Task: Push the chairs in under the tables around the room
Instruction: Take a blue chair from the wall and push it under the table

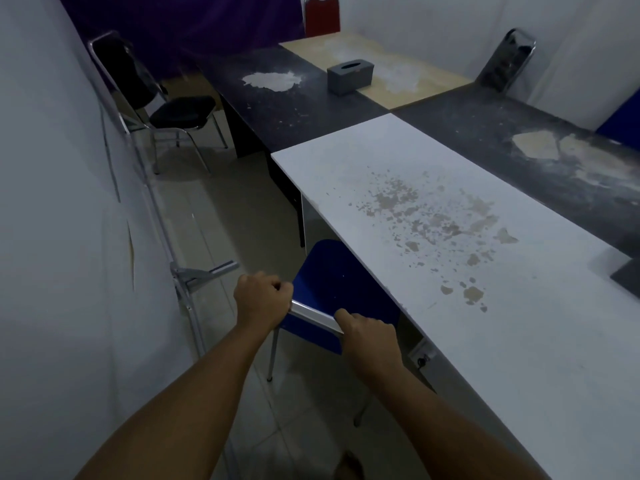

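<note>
Two hands gripped the metal top rail of a blue plastic chair: the left hand had its fingers curled round the rail's left end, and the right hand had its fingers closed on the right end. The chair's seat lay partly beneath the white, stained worktop. A black padded chair stood apart from the dark worktop, near the wall. A grey tissue box rested farther along.

Head cam, looks fwd/down, close over white table.
</note>
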Action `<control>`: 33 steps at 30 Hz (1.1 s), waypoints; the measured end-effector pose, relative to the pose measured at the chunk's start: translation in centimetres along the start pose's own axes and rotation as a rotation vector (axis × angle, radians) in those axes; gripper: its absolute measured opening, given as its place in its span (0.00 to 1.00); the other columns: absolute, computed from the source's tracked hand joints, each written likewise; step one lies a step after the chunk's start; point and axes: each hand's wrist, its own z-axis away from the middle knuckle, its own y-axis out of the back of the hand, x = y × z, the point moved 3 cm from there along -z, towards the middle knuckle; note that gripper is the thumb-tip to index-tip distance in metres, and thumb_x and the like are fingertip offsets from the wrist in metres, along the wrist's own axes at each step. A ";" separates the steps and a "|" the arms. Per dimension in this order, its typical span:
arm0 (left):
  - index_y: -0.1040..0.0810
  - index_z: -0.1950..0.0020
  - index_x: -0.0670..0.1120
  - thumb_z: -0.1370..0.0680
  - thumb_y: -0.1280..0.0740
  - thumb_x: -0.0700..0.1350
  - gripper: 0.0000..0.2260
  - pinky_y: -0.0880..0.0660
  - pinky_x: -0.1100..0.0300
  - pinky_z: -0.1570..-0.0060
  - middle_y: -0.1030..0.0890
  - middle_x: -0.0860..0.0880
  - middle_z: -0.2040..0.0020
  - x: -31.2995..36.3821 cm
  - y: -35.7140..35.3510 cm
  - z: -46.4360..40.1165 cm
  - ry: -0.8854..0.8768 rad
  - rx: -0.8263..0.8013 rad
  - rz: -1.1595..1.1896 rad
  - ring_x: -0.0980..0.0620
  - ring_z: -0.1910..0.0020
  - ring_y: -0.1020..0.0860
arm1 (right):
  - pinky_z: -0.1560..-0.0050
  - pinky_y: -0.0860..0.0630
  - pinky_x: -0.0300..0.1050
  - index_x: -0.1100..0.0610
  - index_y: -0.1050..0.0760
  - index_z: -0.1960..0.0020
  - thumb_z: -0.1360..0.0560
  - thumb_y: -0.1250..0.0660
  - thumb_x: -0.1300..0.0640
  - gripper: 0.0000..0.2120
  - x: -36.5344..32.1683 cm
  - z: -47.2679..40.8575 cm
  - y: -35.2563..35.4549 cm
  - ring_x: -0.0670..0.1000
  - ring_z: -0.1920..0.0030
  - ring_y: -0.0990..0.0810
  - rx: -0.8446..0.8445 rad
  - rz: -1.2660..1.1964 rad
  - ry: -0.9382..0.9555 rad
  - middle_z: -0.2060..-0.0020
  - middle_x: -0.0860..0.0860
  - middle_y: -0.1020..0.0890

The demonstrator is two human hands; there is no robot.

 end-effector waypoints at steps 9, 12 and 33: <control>0.28 0.72 0.49 0.26 0.47 0.55 0.18 0.37 0.56 0.60 0.30 0.53 0.70 1.6 0.1 -2.8 -0.181 -0.147 -0.290 0.51 0.67 0.30 | 0.66 0.24 0.45 0.49 0.28 0.42 0.26 0.32 0.48 0.14 1.7 -1.7 -0.2 0.50 0.63 0.22 -0.037 -0.088 -0.125 0.58 0.48 0.20; 0.26 0.69 0.49 0.23 0.50 0.56 0.21 0.35 0.54 0.53 0.29 0.53 0.68 1.9 -0.1 -3.3 -0.280 -0.205 -0.333 0.52 0.66 0.29 | 0.61 0.23 0.46 0.50 0.29 0.34 0.26 0.33 0.45 0.22 1.5 -1.8 0.0 0.51 0.55 0.20 -0.053 -0.112 -0.180 0.50 0.48 0.19; 0.29 0.71 0.48 0.24 0.50 0.58 0.21 0.33 0.60 0.76 0.31 0.53 0.71 1.2 -0.9 -4.7 -0.468 -0.276 -0.130 0.56 0.73 0.33 | 0.63 0.30 0.41 0.46 0.24 0.47 0.27 0.37 0.40 0.14 0.1 -2.7 0.9 0.46 0.61 0.22 -0.204 -0.068 -0.483 0.58 0.46 0.18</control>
